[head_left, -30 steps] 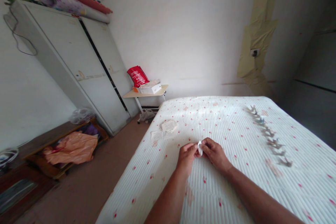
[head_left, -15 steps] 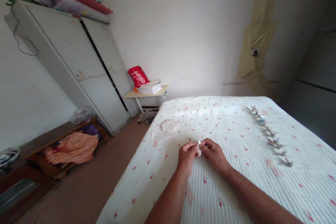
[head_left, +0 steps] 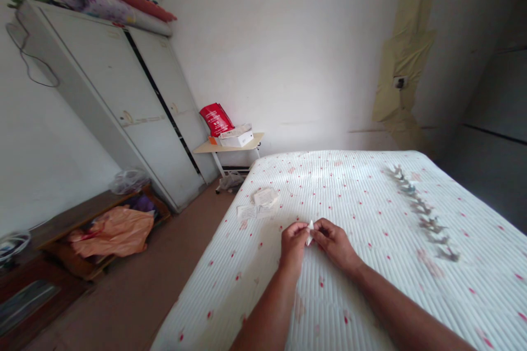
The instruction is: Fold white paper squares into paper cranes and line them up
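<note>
Between my two hands is a small piece of folded white paper (head_left: 310, 232), narrow and pointed at its top and bottom. My left hand (head_left: 293, 242) pinches its left side with thumb and fingers. From the other side my right hand (head_left: 331, 240) closes on it, with thumb and fingertips at its edge. Part of the paper is hidden by the fingers. To the left and farther off lie several loose sheets of printed paper (head_left: 265, 196). A row of small folded paper figures (head_left: 430, 224) stretches along the right; they are blurred.
Under my hands is a bed with a white ribbed, red-dotted cover (head_left: 230, 296). Beyond its far left corner stands a small table (head_left: 224, 148) with a red bag (head_left: 216, 119) and white box (head_left: 237, 138). A grey cabinet (head_left: 111, 82) and low wooden furniture (head_left: 78, 263) are at left.
The folded paper has shifted slightly left and turned a little between my fingers. My right hand has moved slightly left, closer to my left hand.
</note>
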### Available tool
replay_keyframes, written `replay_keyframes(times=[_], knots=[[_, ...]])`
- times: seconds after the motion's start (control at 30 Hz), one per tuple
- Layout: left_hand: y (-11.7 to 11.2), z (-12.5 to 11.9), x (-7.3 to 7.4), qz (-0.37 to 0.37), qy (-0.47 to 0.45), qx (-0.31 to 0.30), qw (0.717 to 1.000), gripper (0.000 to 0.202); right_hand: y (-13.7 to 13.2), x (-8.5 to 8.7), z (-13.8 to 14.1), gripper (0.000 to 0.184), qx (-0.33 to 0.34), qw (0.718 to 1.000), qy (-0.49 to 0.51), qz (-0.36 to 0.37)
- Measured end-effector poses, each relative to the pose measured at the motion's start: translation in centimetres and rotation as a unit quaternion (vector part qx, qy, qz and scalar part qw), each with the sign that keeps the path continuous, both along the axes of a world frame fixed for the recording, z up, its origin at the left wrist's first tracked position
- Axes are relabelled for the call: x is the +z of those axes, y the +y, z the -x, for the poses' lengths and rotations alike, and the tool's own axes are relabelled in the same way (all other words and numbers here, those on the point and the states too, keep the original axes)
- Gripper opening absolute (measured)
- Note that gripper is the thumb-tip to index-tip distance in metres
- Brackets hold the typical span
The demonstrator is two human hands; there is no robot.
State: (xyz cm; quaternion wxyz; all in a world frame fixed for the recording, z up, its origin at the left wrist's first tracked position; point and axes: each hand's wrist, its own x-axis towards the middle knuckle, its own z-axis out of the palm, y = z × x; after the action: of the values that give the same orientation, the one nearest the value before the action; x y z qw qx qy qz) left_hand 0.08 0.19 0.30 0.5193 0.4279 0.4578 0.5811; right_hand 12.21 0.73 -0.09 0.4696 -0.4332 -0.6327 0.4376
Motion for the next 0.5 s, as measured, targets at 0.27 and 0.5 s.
replay_keyframes(times=[0.27,0.5], knots=[[0.2,-0.1,-0.6,-0.014,0.076,-0.01,0.997,0.022,0.3,0.5,-0.5,0.021,-0.029,0.998,-0.053,0.008],[0.2,0.2,-1.6,-0.077,0.157,-0.016,0.984,0.024,0.5,-0.1,-0.7,0.019,-0.024,0.998,-0.045,-0.027]])
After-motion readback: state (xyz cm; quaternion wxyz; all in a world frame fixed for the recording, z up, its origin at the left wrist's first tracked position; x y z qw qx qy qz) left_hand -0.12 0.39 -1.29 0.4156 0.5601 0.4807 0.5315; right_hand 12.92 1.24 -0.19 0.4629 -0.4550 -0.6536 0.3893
